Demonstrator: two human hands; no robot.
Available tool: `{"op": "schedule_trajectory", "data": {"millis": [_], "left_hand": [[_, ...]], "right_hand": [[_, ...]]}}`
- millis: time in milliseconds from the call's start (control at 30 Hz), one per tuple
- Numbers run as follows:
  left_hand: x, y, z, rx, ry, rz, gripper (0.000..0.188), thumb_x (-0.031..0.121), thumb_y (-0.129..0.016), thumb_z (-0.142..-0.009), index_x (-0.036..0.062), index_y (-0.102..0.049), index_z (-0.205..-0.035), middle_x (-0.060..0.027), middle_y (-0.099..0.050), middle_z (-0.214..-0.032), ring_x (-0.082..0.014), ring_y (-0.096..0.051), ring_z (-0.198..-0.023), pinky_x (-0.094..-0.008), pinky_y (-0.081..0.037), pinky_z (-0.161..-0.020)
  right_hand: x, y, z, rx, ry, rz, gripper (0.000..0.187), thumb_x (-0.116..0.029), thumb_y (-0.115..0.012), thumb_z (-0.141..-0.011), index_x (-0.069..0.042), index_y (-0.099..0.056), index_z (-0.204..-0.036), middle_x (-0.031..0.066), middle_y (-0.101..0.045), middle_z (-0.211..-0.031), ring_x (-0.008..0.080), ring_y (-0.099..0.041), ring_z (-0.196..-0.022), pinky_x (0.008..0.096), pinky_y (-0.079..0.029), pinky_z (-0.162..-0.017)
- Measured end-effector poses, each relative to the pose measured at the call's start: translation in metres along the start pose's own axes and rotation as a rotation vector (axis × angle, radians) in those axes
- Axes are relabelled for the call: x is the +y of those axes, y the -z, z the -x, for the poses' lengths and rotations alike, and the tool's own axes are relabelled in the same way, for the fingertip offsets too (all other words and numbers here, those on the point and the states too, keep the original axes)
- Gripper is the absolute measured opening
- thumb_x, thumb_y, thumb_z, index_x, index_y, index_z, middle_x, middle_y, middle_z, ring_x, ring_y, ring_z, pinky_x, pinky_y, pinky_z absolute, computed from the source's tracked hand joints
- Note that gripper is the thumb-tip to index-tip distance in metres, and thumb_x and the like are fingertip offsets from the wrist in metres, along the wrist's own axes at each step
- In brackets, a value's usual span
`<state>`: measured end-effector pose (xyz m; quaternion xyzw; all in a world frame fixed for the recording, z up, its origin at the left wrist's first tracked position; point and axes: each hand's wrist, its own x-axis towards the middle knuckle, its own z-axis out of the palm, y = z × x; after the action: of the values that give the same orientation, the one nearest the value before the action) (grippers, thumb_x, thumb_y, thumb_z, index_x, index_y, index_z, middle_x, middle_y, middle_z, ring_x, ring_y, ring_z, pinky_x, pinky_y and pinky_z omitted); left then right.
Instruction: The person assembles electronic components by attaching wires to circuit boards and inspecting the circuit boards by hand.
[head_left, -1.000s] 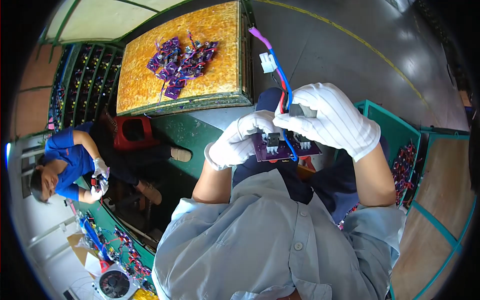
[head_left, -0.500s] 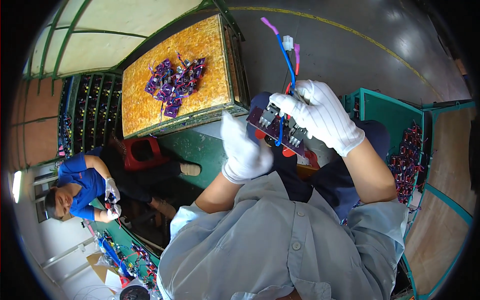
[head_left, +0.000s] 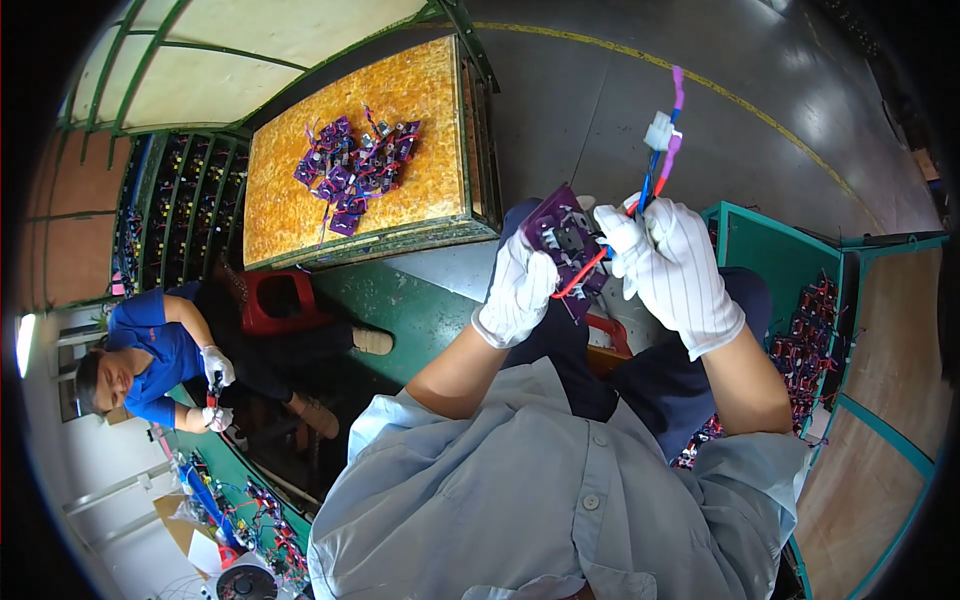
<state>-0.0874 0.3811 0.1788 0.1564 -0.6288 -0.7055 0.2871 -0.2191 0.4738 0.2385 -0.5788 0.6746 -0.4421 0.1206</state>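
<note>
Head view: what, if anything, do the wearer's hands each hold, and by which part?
The left hand holds the purple circuit board by its left edge; the right hand grips its red and blue wires between board and white connector.

Circuit board (head_left: 562, 240) between left hand (head_left: 518, 295) and right hand (head_left: 680, 275), board pile (head_left: 340, 178) on table (head_left: 430, 80) ahead to left

Mottled amber tabletop (head_left: 286, 216) under a loose heap of wired purple circuit boards (head_left: 341, 181)

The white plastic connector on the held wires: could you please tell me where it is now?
In the head view, the white plastic connector is right of centre, above the white-gloved right hand, beside a pink-sleeved wire end.
</note>
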Motion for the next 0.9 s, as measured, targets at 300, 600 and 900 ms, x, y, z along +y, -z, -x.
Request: {"op": "schedule_trajectory", "data": {"millis": [300, 600, 900], "left_hand": [[-0.039, 0.002, 0.017, -0.131, -0.37, -0.571, 0.071, 0.057, -0.058, -0.067, 0.0088, -0.045, -0.118, -0.0101, -0.053, -0.109, -0.0245, -0.043, -0.111, -0.0384, -0.026, -0.099], [-0.037, 0.011, 0.017, 0.023, -0.485, -0.935, 0.073, 0.012, -0.063, -0.06, 0.0026, -0.032, -0.125, -0.032, -0.031, -0.123, -0.041, -0.032, -0.117, -0.0417, -0.022, -0.1], [-0.034, 0.024, -0.022, -0.117, 0.388, 0.325, 0.053, 0.044, -0.03, -0.089, 0.0009, -0.038, -0.12, -0.0075, -0.056, -0.091, -0.0124, -0.057, -0.075, -0.0213, -0.045, -0.067]], "right_hand": [[0.016, 0.003, -0.008, -0.095, 0.341, 0.467, 0.012, -0.011, -0.06, -0.066, -0.007, -0.05, -0.071, 0.0022, -0.047, -0.057, 0.0175, -0.051, -0.052, 0.0297, -0.041, -0.051], [0.03, -0.065, 0.015, 0.495, -1.098, -1.198, 0.021, -0.028, -0.061, -0.078, -0.009, -0.054, -0.076, -0.0018, -0.047, -0.056, 0.007, -0.044, -0.043, 0.0217, -0.034, -0.039], [0.023, -0.037, 0.015, 0.078, 0.196, 0.637, 0.017, -0.022, -0.058, -0.076, -0.006, -0.054, -0.077, 0.0048, -0.052, -0.056, 0.0154, -0.053, -0.048, 0.0271, -0.04, -0.042]]}}
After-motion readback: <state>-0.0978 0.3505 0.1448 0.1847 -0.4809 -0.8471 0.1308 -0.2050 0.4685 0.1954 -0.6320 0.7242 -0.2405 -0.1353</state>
